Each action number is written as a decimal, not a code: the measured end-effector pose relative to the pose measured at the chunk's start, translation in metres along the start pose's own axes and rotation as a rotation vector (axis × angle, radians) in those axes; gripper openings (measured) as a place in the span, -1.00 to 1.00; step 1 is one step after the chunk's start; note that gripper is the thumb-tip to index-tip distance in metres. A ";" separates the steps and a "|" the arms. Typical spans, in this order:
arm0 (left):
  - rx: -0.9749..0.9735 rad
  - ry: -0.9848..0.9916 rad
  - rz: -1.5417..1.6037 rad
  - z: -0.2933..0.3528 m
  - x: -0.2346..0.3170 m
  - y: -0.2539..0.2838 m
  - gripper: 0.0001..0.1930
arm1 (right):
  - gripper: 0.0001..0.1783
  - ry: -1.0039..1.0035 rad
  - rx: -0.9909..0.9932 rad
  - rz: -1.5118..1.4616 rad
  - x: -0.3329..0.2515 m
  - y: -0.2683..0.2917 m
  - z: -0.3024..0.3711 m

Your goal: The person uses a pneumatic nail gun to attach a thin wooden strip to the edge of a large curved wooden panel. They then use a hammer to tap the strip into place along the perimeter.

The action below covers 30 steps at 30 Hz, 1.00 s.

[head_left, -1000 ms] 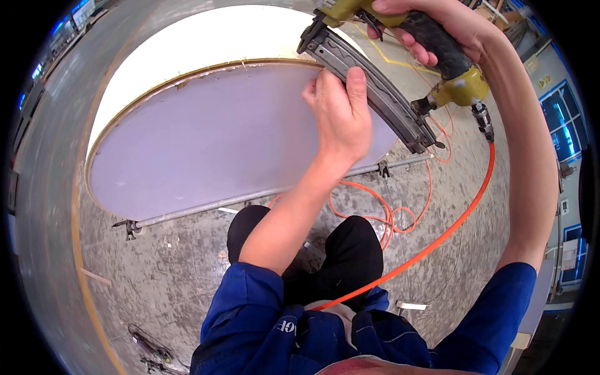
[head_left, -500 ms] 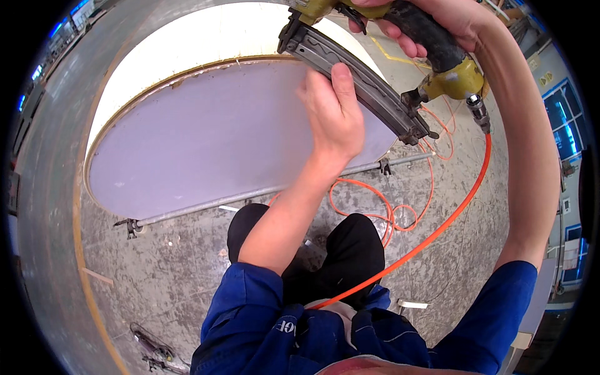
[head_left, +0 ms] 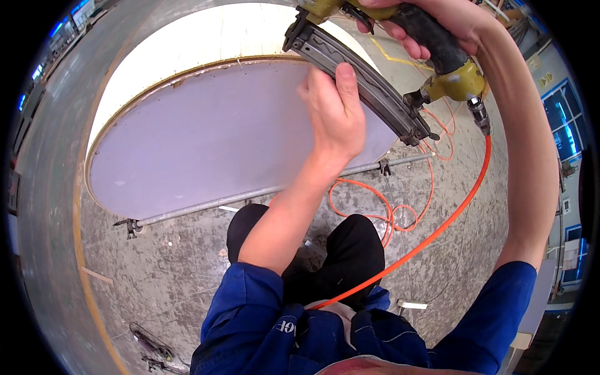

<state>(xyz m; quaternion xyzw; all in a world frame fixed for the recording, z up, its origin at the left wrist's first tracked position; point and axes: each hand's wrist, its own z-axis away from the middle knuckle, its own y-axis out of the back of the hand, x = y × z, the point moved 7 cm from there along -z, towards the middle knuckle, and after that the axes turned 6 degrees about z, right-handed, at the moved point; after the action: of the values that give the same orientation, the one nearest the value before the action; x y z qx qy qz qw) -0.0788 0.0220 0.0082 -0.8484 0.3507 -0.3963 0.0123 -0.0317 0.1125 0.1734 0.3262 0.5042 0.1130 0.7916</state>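
My right hand (head_left: 459, 22) grips the black handle of a yellow-and-black pneumatic nail gun (head_left: 447, 47) at the top of the view, its fingers wrapped round just behind the trigger. The gun's long dark magazine slopes down to the right. My left hand (head_left: 337, 115) is closed beside the magazine, with the thumb reaching over its side. Its fingertips are curled away and slightly blurred, so anything in them is hidden. Below the gun lies a large rounded panel (head_left: 200, 144) with a purple-grey face. The gun's nose is cut off by the upper edge.
Along the panel's near edge runs a metal bar clamp (head_left: 250, 199). An orange air hose (head_left: 459, 209) hangs from the gun past my body, and more hose (head_left: 375, 200) coils on the concrete floor. A pale curved surface (head_left: 206, 37) rises behind the panel. Tools (head_left: 150, 344) lie at lower left.
The nail gun's front end has shifted slightly to the right. My left hand has moved a little to the right as well; the panel and clamp look the same.
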 end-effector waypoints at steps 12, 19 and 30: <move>0.047 -0.100 -0.036 0.000 -0.002 -0.005 -0.57 | -0.62 0.040 0.004 0.010 0.001 0.000 0.004; 0.077 -0.138 -0.021 0.001 0.001 -0.003 -0.55 | -0.62 0.036 -0.002 0.039 -0.001 0.000 0.001; 0.026 -0.049 0.019 0.001 0.003 -0.004 -0.57 | -0.61 0.086 -0.034 0.069 -0.006 -0.001 0.003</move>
<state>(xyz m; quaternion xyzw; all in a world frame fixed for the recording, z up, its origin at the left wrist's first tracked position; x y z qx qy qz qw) -0.0746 0.0229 0.0102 -0.8544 0.3530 -0.3797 0.0359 -0.0321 0.1076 0.1777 0.3248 0.5243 0.1625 0.7702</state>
